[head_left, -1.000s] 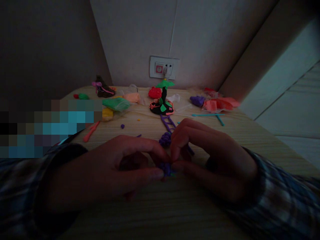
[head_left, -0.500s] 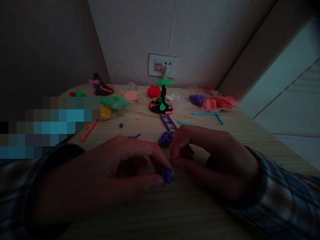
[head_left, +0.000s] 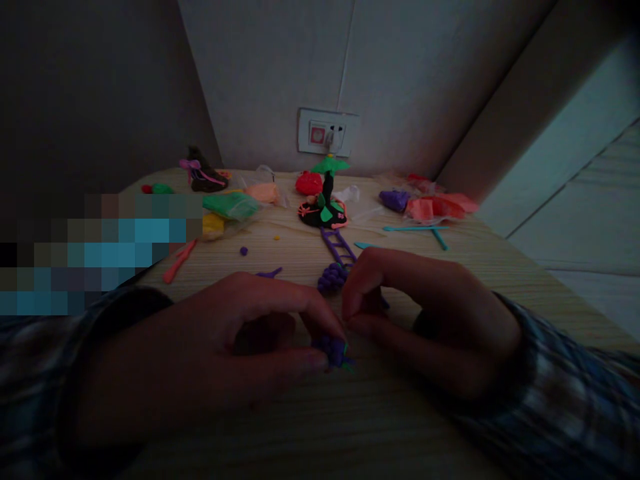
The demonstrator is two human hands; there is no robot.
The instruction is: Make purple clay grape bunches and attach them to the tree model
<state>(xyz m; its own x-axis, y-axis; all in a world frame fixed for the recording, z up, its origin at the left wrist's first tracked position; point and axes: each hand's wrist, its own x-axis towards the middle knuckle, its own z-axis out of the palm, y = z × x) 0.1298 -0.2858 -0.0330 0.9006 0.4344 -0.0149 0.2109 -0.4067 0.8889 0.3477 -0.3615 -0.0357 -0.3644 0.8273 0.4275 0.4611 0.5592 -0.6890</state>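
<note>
My left hand (head_left: 210,353) pinches a small purple clay grape bunch (head_left: 333,351) with green bits on its right end, between thumb and forefinger. Close to its right, my right hand (head_left: 425,313) has thumb and forefinger pressed together; whatever may be between them is too small to make out. A second clay grape bunch (head_left: 331,278) lies on the wooden table (head_left: 380,427) just beyond the fingers. Behind it a purple clay ladder (head_left: 338,247) leads up to a black clay base (head_left: 323,213) bearing a green-topped tree (head_left: 329,165).
Turquoise modelling tools (head_left: 415,229) lie at the right. Bags of coral clay (head_left: 440,208), purple clay (head_left: 395,199), red clay (head_left: 309,182) and green clay (head_left: 233,205) stand at the back. A brown clay boot (head_left: 207,177) is back left. A wall socket (head_left: 327,132) sits above the table.
Both hands keep almost the same pose, the left still pinching the grape bunch. The whole view has shifted very slightly.
</note>
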